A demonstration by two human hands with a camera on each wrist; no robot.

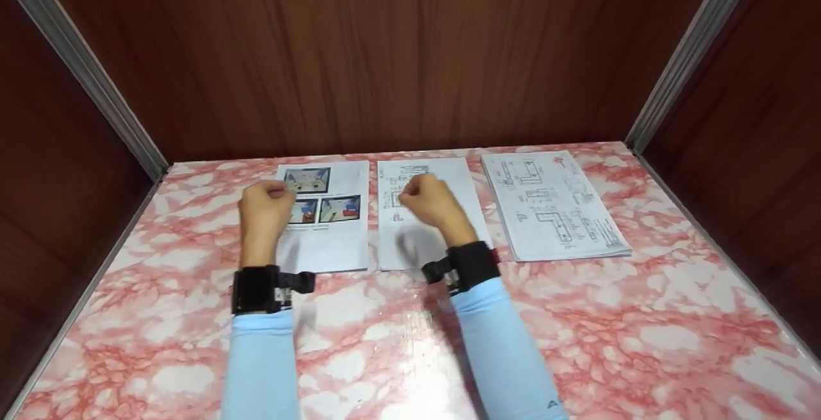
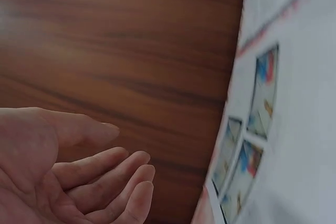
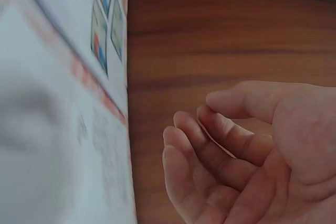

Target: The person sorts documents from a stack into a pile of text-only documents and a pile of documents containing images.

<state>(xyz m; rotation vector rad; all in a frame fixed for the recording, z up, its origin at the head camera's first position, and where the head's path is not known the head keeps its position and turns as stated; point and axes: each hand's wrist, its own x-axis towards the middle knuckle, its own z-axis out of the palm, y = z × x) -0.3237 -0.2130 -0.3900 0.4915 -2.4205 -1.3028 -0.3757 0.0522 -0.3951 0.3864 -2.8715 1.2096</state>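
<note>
My left hand [image 1: 264, 210] hovers over the left edge of a paper stack with colour photos [image 1: 333, 240]. In the left wrist view the fingers [image 2: 139, 200] bend loosely and the palm holds nothing. Above the middle stack of papers [image 1: 417, 250], printed with line drawings, is my right hand [image 1: 436, 202]. Its fingers [image 3: 178, 171] curve softly in the right wrist view, thumb near the index fingertip, with nothing between them. A third stack of drawings [image 1: 564, 205] lies to the right, apart from both hands.
The stacks lie side by side at the back of a red and white marbled table [image 1: 359, 356]. A brown wood-grain panel [image 1: 397, 54] rises behind it, with side panels and grey metal posts [image 1: 693, 48] at the corners.
</note>
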